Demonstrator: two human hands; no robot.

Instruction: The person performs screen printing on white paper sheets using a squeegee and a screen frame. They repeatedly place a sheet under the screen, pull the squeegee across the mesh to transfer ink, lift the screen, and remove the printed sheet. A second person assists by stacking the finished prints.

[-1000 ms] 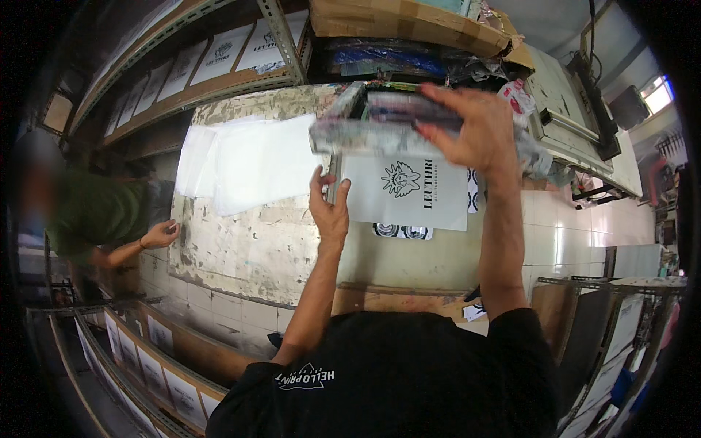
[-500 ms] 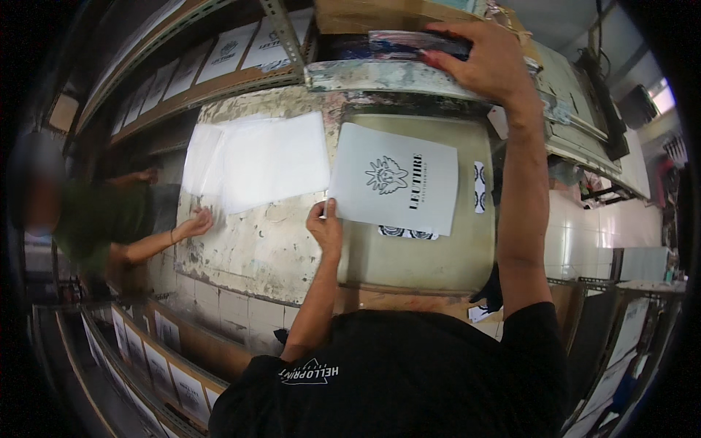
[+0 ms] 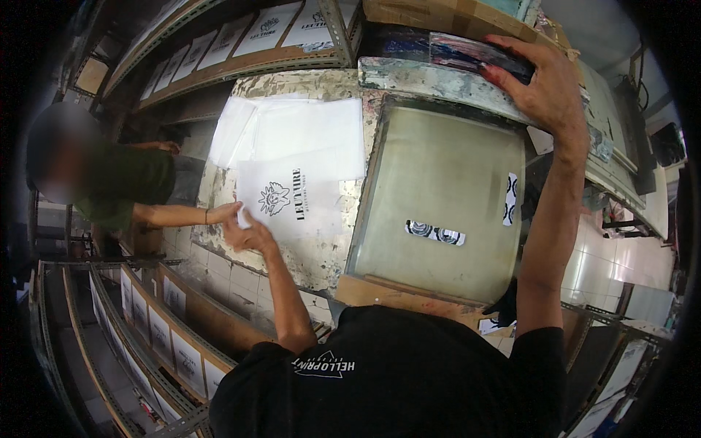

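Observation:
My left hand (image 3: 250,235) pinches the near left corner of a white printed sheet (image 3: 320,212), which carries a black winged emblem and lettering. The sheet is smeared by motion over the worn table (image 3: 321,274), and its far edge meets a stack of blank white sheets (image 3: 310,131). A co-worker's hand (image 3: 228,213) reaches that same corner; whether it grips the sheet, I cannot tell. At the far right my right hand (image 3: 544,84) is closed round the end of an ink-smeared squeegee (image 3: 467,55). Red stains mark its fingertips.
A pale greenish flat printing bed (image 3: 445,168) lies right of the table, with two black-and-white patterned strips (image 3: 436,232) on it. A paint-crusted ledge (image 3: 431,80) crosses behind. Metal racks of printed sheets (image 3: 274,33) stand at far left and near left.
My left hand has carried the printed sheet leftward off the bed, over the table to the co-worker's hand. The view has shifted; my right hand still holds the squeegee.

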